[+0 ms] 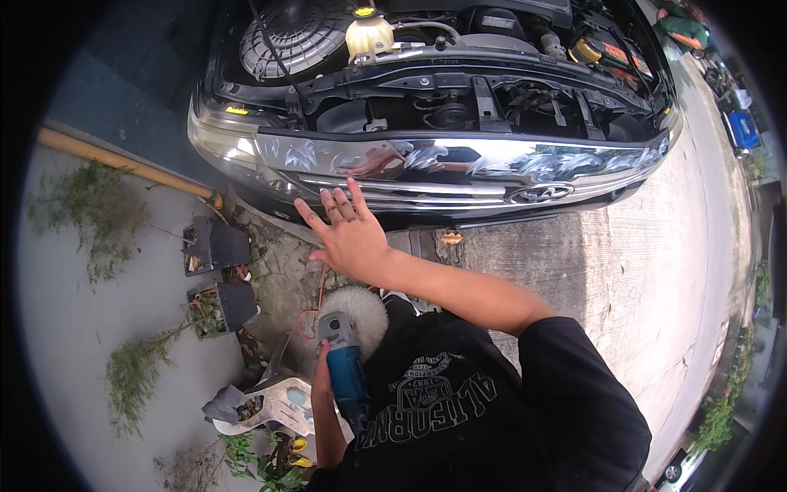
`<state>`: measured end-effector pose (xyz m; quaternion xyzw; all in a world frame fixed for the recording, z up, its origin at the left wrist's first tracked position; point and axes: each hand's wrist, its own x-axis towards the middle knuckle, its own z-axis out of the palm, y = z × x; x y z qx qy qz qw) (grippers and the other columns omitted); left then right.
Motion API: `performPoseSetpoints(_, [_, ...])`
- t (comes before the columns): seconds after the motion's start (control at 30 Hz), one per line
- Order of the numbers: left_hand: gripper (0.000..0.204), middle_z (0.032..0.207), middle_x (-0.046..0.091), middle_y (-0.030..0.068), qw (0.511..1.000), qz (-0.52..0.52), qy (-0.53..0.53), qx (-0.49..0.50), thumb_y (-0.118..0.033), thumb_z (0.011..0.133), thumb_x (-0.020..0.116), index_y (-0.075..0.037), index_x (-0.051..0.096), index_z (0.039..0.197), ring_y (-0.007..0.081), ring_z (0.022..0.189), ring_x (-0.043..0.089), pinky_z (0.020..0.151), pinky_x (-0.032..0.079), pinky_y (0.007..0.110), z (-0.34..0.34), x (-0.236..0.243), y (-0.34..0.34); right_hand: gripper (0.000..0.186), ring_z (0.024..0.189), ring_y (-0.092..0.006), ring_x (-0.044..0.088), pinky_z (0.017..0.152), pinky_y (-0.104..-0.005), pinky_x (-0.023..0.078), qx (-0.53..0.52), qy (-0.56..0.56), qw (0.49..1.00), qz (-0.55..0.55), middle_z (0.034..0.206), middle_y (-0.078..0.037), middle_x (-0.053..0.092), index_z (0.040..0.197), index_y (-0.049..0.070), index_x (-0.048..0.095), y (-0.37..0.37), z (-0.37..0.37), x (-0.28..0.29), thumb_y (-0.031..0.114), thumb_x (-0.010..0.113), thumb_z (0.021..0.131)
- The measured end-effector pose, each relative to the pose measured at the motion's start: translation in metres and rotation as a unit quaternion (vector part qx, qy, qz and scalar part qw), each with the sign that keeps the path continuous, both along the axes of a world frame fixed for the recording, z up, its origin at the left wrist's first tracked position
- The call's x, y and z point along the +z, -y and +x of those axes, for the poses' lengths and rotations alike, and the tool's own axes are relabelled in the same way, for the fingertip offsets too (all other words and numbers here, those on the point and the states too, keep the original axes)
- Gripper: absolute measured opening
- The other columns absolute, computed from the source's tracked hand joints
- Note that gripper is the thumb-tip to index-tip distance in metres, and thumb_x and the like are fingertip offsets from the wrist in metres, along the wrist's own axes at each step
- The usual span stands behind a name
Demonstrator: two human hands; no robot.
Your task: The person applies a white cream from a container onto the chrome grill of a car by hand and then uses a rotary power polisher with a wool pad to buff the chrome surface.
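My right hand [348, 234] is open, fingers spread and darkly smudged, held out at the lower left of the car's chrome front trim [525, 161]; I cannot tell whether it touches. White streaky smears cover the glossy strip above the grille emblem [537, 193]. My left hand [323, 377], lower down beside my black shirt, grips a blue and grey power polisher [344, 369] with a round white fluffy pad [365, 316]. An orange cord [320, 295] runs near the pad.
The open engine bay [459, 98] spans the top. At left are a yellow pipe [123, 162], plants in dark pots [213, 250] and a pale worn stand [291, 402] below. Concrete pavement [607, 287] extends right, with a blue container [742, 129] and another person [684, 31] farther back.
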<state>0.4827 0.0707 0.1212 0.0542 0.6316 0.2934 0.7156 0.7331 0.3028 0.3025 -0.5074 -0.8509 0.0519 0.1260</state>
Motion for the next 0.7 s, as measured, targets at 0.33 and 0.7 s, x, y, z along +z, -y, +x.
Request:
performPoseSetpoints(0.33, [0.066, 0.101, 0.069, 0.0145, 0.999, 0.027, 0.016, -0.007, -0.061, 0.093, 0.048, -0.005, 0.057, 0.126, 0.0237, 0.078, 0.07, 0.07, 0.058, 0.035, 0.088, -0.016, -0.031, 0.088, 0.148, -0.0371, 0.013, 0.112, -0.0654, 0.005, -0.106, -0.134, 0.984, 0.051, 0.157, -0.026, 0.017, 0.155, 0.017, 0.021, 0.05, 0.124, -0.021, 0.051, 0.063, 0.085])
performPoseSetpoints(0.7, [0.063, 0.099, 0.069, 0.0119, 0.997, 0.043, -0.016, -0.07, -0.059, 0.094, 0.049, -0.004, 0.058, 0.124, 0.0205, 0.076, 0.069, 0.067, 0.058, 0.031, 0.24, -0.025, 0.01, 0.087, 0.145, -0.032, 0.026, 0.113, -0.0651, 0.002, -0.17, -0.062, 0.976, 0.125, 0.152, -0.02, 0.035, 0.154, 0.015, 0.023, 0.072, 0.293, -0.044, 0.062, 0.052, 0.087])
